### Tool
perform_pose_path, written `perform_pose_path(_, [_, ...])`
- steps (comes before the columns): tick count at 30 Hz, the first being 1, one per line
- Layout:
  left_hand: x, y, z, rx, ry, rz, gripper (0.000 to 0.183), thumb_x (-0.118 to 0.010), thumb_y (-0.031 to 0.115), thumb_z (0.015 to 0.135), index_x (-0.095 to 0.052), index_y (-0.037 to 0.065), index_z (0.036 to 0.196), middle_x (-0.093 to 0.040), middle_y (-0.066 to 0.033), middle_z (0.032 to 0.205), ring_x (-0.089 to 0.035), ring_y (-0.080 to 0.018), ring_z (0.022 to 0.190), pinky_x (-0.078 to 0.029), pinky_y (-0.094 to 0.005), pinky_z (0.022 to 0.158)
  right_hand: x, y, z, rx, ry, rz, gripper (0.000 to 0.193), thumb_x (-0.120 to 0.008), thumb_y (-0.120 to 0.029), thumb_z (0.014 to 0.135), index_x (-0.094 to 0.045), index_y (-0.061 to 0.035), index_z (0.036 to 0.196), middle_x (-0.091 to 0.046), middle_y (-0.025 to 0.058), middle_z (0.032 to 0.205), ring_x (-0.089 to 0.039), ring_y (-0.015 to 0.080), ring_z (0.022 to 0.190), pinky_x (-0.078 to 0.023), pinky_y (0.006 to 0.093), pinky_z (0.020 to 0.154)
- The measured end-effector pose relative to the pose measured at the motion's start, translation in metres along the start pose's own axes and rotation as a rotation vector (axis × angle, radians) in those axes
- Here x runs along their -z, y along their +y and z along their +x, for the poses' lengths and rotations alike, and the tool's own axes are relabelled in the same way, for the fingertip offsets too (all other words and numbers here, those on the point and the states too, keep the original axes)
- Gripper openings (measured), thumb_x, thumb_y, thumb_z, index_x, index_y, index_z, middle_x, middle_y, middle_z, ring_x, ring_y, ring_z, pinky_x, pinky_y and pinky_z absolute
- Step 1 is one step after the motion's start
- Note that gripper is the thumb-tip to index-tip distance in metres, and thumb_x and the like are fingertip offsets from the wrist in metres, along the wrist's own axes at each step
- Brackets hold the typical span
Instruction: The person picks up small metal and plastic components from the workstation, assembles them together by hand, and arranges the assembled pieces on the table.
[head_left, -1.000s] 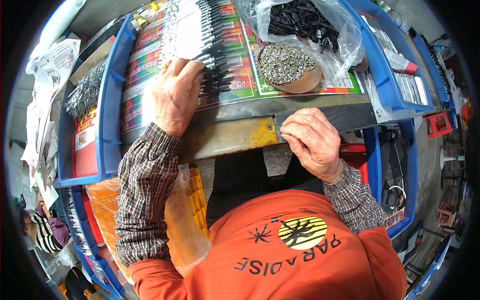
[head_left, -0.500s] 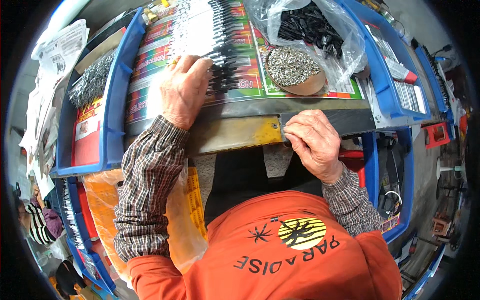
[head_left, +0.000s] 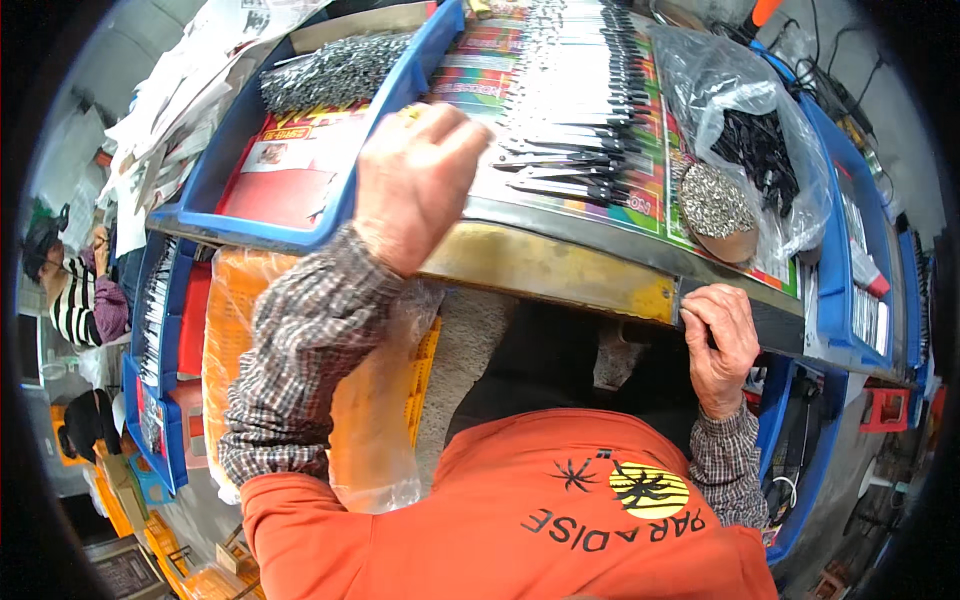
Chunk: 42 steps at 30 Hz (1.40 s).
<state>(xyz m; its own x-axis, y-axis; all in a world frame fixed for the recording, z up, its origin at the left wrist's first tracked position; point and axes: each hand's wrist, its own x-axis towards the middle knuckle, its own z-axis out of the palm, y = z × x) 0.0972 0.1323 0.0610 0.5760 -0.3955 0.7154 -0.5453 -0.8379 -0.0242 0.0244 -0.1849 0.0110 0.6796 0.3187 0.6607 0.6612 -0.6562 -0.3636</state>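
Note:
My left hand (head_left: 420, 185) is raised over the table's front edge, between a blue tray (head_left: 335, 225) and a long row of slim black-and-silver pieces (head_left: 570, 150). Its fingers curl inward, and whatever they may hold is hidden. At the table's edge (head_left: 560, 268), farther right, my right hand (head_left: 722, 345) has its fingers bent and drawn together; I cannot make out anything in them. The row of pieces lies side by side on a colourful printed sheet (head_left: 652, 208). Metal parts (head_left: 335, 75) are heaped in the blue tray, behind red and white packaging (head_left: 290, 165).
Right of the row stand a dish of small silver parts (head_left: 715, 200) and a clear bag (head_left: 690, 75) of black parts (head_left: 755, 150). Another blue tray (head_left: 835, 300) is at the far right. Below the left side hangs orange crating (head_left: 250, 300) in plastic. A person in stripes (head_left: 75, 300) is far left.
The view has turned left, shifting the table rightward in the picture. My left hand has left the row and moved toward the blue tray. My right hand stays by the table edge.

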Motion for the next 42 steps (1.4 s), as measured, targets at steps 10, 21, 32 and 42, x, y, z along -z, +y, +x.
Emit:
perform_pose_path(10, [0.039, -0.117, -0.028, 0.292, -0.319, 0.164, 0.007, -0.062, 0.011, 0.08, -0.067, 0.006, 0.083, -0.067, -0.0117, 0.075, -0.067, -0.0259, 0.069, -0.052, -0.0352, 0.063, -0.003, -0.002, 0.004, 0.005, -0.016, -0.048, 0.015, -0.069, 0.004, 0.073, -0.062, -0.0002, 0.086, -0.06, 0.0116, 0.083, -0.058, 0.0289, 0.079, -0.047, 0.038, 0.074])
perform_pose_path(21, [0.011, -0.144, -0.041, 0.338, -0.515, 0.038, 0.006, -0.064, 0.009, 0.074, -0.066, 0.003, 0.074, -0.065, -0.0165, 0.07, -0.065, -0.0304, 0.065, -0.052, -0.038, 0.062, -0.009, -0.007, 0.006, -0.003, -0.024, -0.093, 0.013, -0.067, 0.005, 0.074, -0.062, 0.0002, 0.085, -0.057, 0.0118, 0.082, -0.055, 0.0278, 0.077, -0.045, 0.037, 0.071])
perform_pose_path(32, [-0.005, -0.149, -0.032, 0.288, -0.496, -0.008, 0.005, -0.059, 0.003, 0.072, -0.062, -0.001, 0.069, -0.062, -0.0201, 0.069, -0.064, -0.0331, 0.063, -0.051, -0.0386, 0.059, -0.01, -0.009, 0.006, -0.011, -0.024, -0.103, 0.013, -0.067, 0.005, 0.074, -0.062, -0.0002, 0.085, -0.057, 0.0113, 0.082, -0.055, 0.0272, 0.077, -0.045, 0.0366, 0.071])
perform_pose_path(42, [-0.001, -0.155, -0.038, 0.355, -0.445, 0.067, 0.001, -0.061, 0.001, 0.065, -0.061, 0.0, 0.066, -0.062, -0.0214, 0.066, -0.064, -0.0343, 0.062, -0.051, -0.0373, 0.06, -0.009, -0.007, 0.004, -0.014, -0.018, -0.078, 0.012, -0.067, 0.004, 0.075, -0.062, 0.0, 0.085, -0.057, 0.0112, 0.082, -0.055, 0.0275, 0.078, -0.045, 0.037, 0.072])
